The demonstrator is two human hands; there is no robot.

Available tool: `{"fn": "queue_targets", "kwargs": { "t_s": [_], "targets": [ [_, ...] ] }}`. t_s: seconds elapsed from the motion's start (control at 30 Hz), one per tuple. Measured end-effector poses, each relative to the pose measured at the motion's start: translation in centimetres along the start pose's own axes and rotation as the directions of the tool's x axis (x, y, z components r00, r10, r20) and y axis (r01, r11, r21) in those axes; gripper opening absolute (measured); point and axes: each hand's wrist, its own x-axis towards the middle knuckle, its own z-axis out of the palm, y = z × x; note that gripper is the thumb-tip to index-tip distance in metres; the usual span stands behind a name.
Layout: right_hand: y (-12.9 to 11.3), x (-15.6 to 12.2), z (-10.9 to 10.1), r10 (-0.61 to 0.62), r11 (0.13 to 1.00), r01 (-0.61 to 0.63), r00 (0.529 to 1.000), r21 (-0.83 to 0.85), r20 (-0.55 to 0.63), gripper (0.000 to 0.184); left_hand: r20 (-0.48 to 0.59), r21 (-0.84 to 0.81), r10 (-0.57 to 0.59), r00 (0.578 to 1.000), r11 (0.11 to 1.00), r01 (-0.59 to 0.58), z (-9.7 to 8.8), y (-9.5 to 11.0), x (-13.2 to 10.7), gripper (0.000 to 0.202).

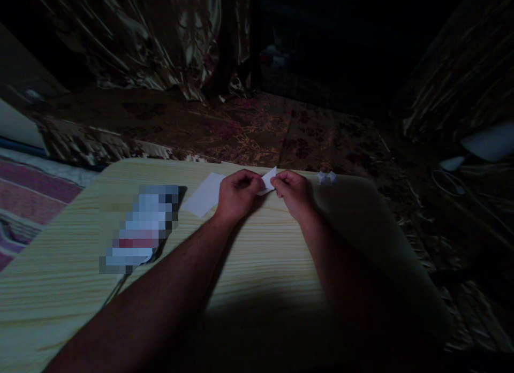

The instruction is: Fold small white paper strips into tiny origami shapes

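Both my hands meet near the far edge of a pale wooden table (257,276). My left hand (236,193) and my right hand (293,191) pinch a small white folded paper piece (268,179) between their fingertips; its pointed corner sticks up between them. A flat white paper sheet (203,195) lies on the table just left of my left hand. A tiny white folded paper shape (326,176) rests on the table right of my right hand.
A blurred-out rectangular object (140,228) lies on the table's left part. Dark patterned fabric (241,127) covers the floor beyond, with shiny curtains (152,36) behind. A striped rug (28,202) is at left; a white cable (450,183) lies at right. The room is dim.
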Motion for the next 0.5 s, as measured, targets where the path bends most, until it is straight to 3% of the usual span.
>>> {"fn": "queue_targets", "kwargs": {
  "t_s": [0.17, 0.5],
  "targets": [
    [-0.12, -0.04, 0.04, 0.023, 1.0, -0.023, 1.0, 0.0, -0.015, 0.019, 0.017, 0.056, 0.032, 0.999, 0.998, -0.033, 0.02, -0.18, -0.04, 0.014],
    [0.21, 0.05, 0.11, -0.046, 0.999, 0.046, 0.999, 0.005, -0.014, 0.017, -0.034, 0.033, 0.065, 0.997, 0.997, -0.064, 0.2, -0.48, 0.07, 0.014]
  ]
}}
